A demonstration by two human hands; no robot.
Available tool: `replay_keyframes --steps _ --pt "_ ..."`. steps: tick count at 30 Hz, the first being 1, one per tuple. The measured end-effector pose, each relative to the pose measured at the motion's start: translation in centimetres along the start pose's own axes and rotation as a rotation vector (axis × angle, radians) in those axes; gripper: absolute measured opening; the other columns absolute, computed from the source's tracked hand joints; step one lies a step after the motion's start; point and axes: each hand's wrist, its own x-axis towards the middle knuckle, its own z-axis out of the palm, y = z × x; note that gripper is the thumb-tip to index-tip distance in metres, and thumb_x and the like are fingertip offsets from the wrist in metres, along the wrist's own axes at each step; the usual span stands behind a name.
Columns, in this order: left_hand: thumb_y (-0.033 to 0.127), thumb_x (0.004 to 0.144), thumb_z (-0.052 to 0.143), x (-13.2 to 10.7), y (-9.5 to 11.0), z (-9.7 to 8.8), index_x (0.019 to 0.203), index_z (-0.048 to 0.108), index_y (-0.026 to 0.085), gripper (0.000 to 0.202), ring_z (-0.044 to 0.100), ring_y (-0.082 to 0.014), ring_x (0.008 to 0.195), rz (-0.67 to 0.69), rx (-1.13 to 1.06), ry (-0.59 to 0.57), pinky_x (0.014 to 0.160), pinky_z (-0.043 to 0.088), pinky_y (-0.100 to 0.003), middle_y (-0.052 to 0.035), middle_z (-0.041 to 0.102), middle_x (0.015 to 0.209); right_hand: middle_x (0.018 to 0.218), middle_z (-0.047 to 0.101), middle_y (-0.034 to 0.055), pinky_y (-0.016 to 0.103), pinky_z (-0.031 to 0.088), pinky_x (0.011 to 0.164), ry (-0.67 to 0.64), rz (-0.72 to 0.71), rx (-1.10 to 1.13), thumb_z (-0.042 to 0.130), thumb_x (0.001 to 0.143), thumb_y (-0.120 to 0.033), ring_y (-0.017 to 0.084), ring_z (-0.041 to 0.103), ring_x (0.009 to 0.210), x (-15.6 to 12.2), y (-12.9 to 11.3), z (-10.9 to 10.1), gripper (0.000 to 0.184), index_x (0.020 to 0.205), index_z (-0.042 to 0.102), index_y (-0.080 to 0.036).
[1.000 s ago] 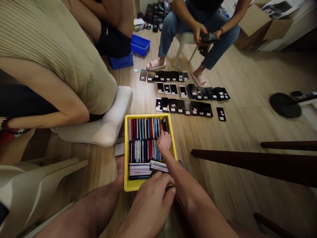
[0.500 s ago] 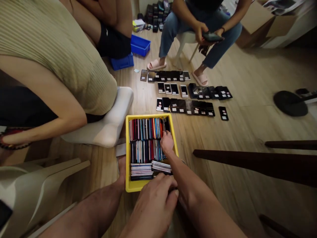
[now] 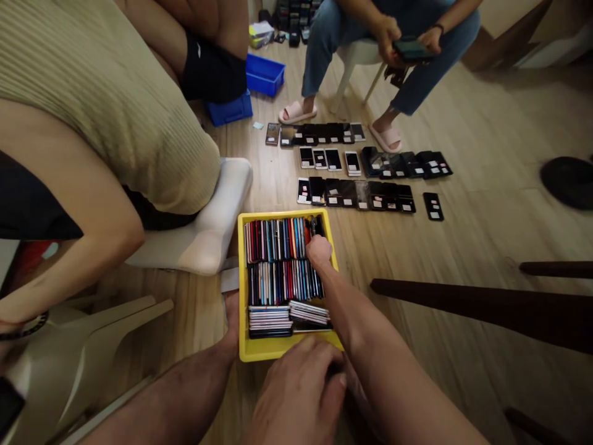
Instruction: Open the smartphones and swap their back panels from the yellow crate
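A yellow plastic tray (image 3: 245, 296) lies on the wooden floor, packed with smartphones (image 3: 278, 241) standing on edge in two rows. Several more phones (image 3: 270, 320) lie in flat stacks along its near side. My right hand (image 3: 319, 252) reaches in from the lower right, its fingers down among the upright phones near the far right corner, and the fingertips are hidden. My left hand (image 3: 296, 395) sits low, just past the tray's near edge, with its fingers curled over something dark that I cannot make out.
Rows of phones (image 3: 356, 194) lie on the floor beyond the tray. A co-worker in a ribbed olive top (image 3: 92, 105) leans in on the left, and another sits ahead holding a phone (image 3: 411, 48). My own foot (image 3: 231, 318) is beside the tray. Dark chair legs (image 3: 482, 309) cross the right.
My right hand has pushed further toward the tray's far right corner. My left hand sits lower near the near edge. The whole view has shifted, moving the tray rightward in the picture.
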Motion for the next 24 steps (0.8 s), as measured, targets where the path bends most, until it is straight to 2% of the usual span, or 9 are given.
replay_keyframes --steps 9,12,17,24 --pt "0.016 0.093 0.052 0.0 -0.6 0.5 0.109 0.064 0.024 0.021 0.062 -0.0247 0.115 0.064 -0.017 0.051 0.101 0.046 -0.042 -0.0049 0.067 0.116 0.122 0.067 0.0101 0.043 0.059 0.089 0.046 0.028 0.073 0.065 0.099 -0.036 0.023 0.068 0.103 -1.1 -0.4 -0.1 0.033 0.124 0.064 -0.015" --pt "0.016 0.093 0.051 -0.1 -0.6 0.6 0.106 0.063 0.024 0.019 0.062 -0.024 0.113 0.057 -0.023 0.058 0.1 0.046 -0.04 -0.0041 0.067 0.114 0.125 0.066 0.0101 0.045 0.058 0.091 0.131 -0.002 0.111 0.064 0.1 -0.037 0.024 0.068 0.106 -2.3 -0.1 -0.3 0.035 0.128 0.062 -0.016" --pt "0.019 0.094 0.049 -0.1 -1.1 0.9 0.102 0.062 0.026 0.017 0.062 -0.023 0.109 0.122 -0.013 0.068 0.097 0.046 -0.038 -0.0028 0.066 0.11 0.141 0.058 0.0129 0.051 0.05 0.104 0.276 -0.048 0.146 0.062 0.101 -0.034 0.028 0.059 0.124 -4.3 0.7 -0.1 0.04 0.136 0.058 -0.017" --pt "0.014 0.091 0.05 -0.2 -1.0 1.3 0.097 0.063 0.025 0.018 0.063 -0.0217 0.103 0.112 -0.007 0.112 0.092 0.046 -0.036 -0.0023 0.066 0.104 0.137 0.061 0.0116 0.051 0.051 0.103 0.234 -0.129 0.146 0.064 0.1 -0.033 0.028 0.061 0.122 -5.2 1.3 0.8 0.035 0.131 0.062 -0.017"
